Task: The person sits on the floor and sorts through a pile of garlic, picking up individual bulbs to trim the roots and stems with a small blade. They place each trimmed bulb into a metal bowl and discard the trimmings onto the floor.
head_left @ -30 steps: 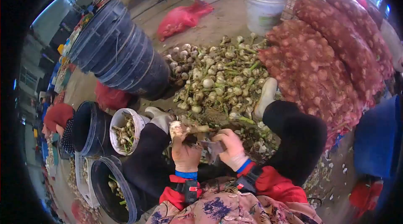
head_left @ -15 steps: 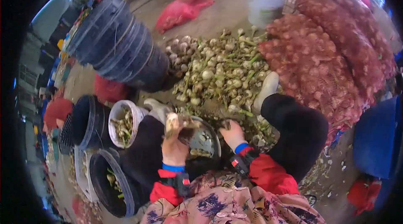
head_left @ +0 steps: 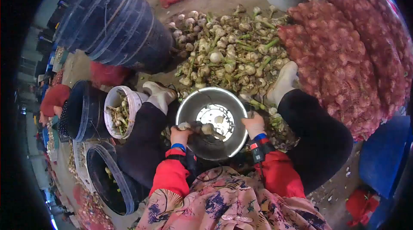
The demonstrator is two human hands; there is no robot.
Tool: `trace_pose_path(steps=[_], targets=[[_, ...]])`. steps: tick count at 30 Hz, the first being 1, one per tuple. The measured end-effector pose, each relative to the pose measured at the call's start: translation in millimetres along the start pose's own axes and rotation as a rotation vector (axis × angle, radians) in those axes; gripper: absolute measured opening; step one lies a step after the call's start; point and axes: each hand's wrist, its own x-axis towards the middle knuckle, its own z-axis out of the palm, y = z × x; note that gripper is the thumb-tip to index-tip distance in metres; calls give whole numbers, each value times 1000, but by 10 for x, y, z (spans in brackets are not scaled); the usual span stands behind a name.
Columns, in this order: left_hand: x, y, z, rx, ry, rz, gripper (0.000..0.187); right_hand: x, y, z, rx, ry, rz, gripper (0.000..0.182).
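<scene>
Between my legs stands a round metal bowl [head_left: 182, 110] with a few garlic pieces in it. My left hand [head_left: 180, 135] is closed at the bowl's left rim, with a whitish garlic bulb [head_left: 184, 125] at its fingertips. A garlic bulb with a stem [head_left: 211, 131] lies over the lower part of the bowl, inside the rim. My right hand [head_left: 254, 124] is at the right rim, its fingers bent and closed; what they hold, if anything, is too small to name. Just beyond the bowl spreads a heap of garlic [head_left: 230, 53].
Stacked dark buckets [head_left: 124, 27] lean at upper left. A white bucket of garlic [head_left: 137, 101] and dark tubs [head_left: 92, 113] stand left. Red mesh sacks [head_left: 335, 62] fill the right, above a blue container [head_left: 385, 154]. Another person [head_left: 56, 101] is at far left.
The view has tilted and shifted. The bowl now shows fully. My left hand has lowered to its left rim, and my right hand has come against the right rim.
</scene>
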Motion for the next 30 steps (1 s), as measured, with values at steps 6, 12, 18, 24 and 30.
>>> trace_pose_path(steps=[6, 12, 18, 24, 30], targets=[[-419, 376, 270, 348, 188, 415, 81, -123, 35, -56, 47, 11, 33, 36], [-283, 414, 641, 73, -179, 284, 61, -101, 68, -32, 90, -2, 81, 47], [-396, 855, 937, 1018, -86, 599, 48, 16, 446, 174, -70, 188, -73, 26], [-23, 398, 892, 583, -118, 533, 56, -175, 21, -19, 132, 137, -124, 27], [-570, 725, 198, -355, -523, 535, 68, -631, -647, -396, 286, -25, -321, 39]])
